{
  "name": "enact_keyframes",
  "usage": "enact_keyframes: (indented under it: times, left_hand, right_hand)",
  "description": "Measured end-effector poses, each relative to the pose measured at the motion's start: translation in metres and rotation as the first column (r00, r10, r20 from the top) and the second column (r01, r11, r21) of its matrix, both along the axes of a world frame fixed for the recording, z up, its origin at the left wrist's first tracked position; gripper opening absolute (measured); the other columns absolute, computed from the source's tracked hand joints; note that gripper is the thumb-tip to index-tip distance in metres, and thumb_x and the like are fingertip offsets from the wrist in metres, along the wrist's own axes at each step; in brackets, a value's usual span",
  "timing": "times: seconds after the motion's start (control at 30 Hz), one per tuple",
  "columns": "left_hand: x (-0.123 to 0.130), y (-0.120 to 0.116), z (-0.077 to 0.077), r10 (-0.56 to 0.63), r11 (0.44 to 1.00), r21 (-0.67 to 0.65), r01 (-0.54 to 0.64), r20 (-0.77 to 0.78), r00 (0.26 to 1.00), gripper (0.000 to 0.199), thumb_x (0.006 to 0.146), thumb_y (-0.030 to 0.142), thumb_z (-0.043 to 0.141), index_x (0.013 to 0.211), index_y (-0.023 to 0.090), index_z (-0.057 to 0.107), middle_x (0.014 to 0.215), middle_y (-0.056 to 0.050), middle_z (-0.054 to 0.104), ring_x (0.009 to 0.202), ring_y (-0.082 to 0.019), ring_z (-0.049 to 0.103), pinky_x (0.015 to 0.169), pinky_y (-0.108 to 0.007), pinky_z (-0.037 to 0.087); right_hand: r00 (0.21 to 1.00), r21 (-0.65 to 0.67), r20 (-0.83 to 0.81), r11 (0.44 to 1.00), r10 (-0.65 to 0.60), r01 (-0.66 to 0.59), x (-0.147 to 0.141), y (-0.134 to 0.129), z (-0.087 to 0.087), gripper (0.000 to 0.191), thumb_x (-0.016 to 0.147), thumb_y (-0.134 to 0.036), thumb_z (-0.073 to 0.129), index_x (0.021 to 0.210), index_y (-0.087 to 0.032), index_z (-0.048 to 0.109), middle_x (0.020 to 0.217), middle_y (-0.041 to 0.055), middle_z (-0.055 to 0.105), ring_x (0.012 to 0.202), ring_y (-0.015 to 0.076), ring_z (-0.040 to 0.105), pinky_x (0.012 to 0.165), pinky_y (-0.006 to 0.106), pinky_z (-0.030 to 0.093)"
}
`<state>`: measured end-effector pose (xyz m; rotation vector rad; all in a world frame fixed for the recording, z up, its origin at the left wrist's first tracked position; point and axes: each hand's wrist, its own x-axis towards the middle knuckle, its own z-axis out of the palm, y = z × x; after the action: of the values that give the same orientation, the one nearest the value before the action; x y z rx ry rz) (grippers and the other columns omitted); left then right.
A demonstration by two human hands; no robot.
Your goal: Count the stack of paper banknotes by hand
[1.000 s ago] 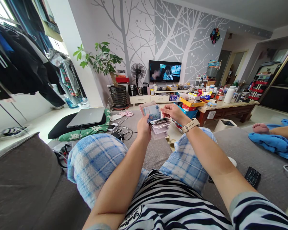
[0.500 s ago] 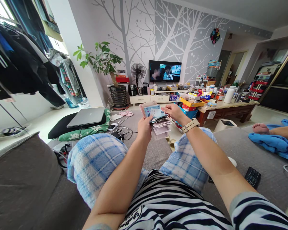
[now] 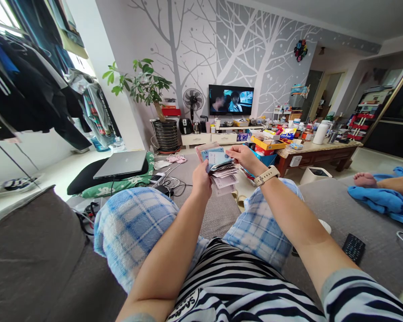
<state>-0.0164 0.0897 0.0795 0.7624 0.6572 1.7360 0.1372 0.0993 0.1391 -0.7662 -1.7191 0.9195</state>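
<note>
A thick, uneven stack of cards and papers (image 3: 225, 172) is held up above my knees. My left hand (image 3: 201, 179) grips its left side, with the thumb on top. A pale blue-white card (image 3: 217, 158) lies at the top of the stack, over a bluer one, and pinkish sheets stick out behind. My right hand (image 3: 242, 157), with a beige watch (image 3: 266, 175) on the wrist, pinches the upper right edge of the top pieces. The lower papers fan out below and to the right. Print on them is too small to read.
On the left, a closed laptop (image 3: 121, 163) rests on a green cushion (image 3: 100, 190). Cables lie beside it. A cluttered table (image 3: 322, 150) stands ahead right. A remote (image 3: 353, 248) and another person's bare foot (image 3: 364, 180) by a blue cloth (image 3: 383, 201) are on the sofa at right.
The pale card on top now shows more of its face and covers more of the bluer one. My left thumb has shifted slightly on the stack. Both arms stay in place.
</note>
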Motion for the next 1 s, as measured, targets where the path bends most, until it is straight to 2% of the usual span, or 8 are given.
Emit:
enact_keyframes:
  times: [0.17,0.37,0.6,1.0]
  left_hand:
    - [0.0004,-0.001,0.0022,-0.017,1.0,-0.012,0.017,0.0,1.0,0.026,0.065,0.035,0.069,0.081,0.015,0.063,0.07,-0.001,0.063,0.065,-0.017,0.059,0.063,-0.028,0.045]
    - [0.001,-0.0021,0.0032,-0.024,1.0,0.007,0.024,0.013,1.0,0.026,0.065,0.034,0.069,0.082,0.015,0.064,0.075,-0.003,0.065,0.074,-0.019,0.061,0.069,-0.031,0.046]
    - [0.0012,-0.0049,0.0046,-0.033,0.999,0.034,0.032,0.034,0.999,0.028,0.064,0.033,0.07,0.085,0.014,0.065,0.084,-0.006,0.069,0.086,-0.023,0.063,0.079,-0.035,0.046]
    - [-0.0002,-0.0011,0.0029,-0.012,1.0,0.008,0.012,0.004,1.0,0.029,0.062,0.037,0.072,0.078,0.016,0.062,0.074,-0.003,0.065,0.081,-0.02,0.062,0.077,-0.033,0.046]
  right_hand:
    - [0.999,-0.02,-0.017,0.999,0.041,-0.042,-0.0018,-0.005,0.0033,0.036,0.072,-0.044,0.067,0.059,-0.016,0.049,0.053,-0.0052,0.041,0.048,0.0059,0.034,0.048,0.023,0.026]
    - [0.998,-0.041,-0.03,0.997,0.061,-0.062,-0.0019,-0.0061,0.0038,0.035,0.073,-0.043,0.066,0.059,-0.016,0.048,0.054,-0.0044,0.044,0.047,0.0054,0.036,0.047,0.022,0.026]
    - [0.999,-0.004,0.016,0.999,0.052,-0.052,-0.0012,-0.0049,0.003,0.035,0.075,-0.043,0.063,0.058,-0.016,0.048,0.052,-0.0042,0.044,0.048,0.0062,0.035,0.048,0.023,0.027]
    - [0.997,0.02,0.051,0.998,0.063,-0.064,-0.0006,-0.004,0.0021,0.043,0.074,-0.052,0.063,0.055,-0.017,0.045,0.049,-0.0044,0.041,0.047,0.0067,0.033,0.048,0.023,0.026]
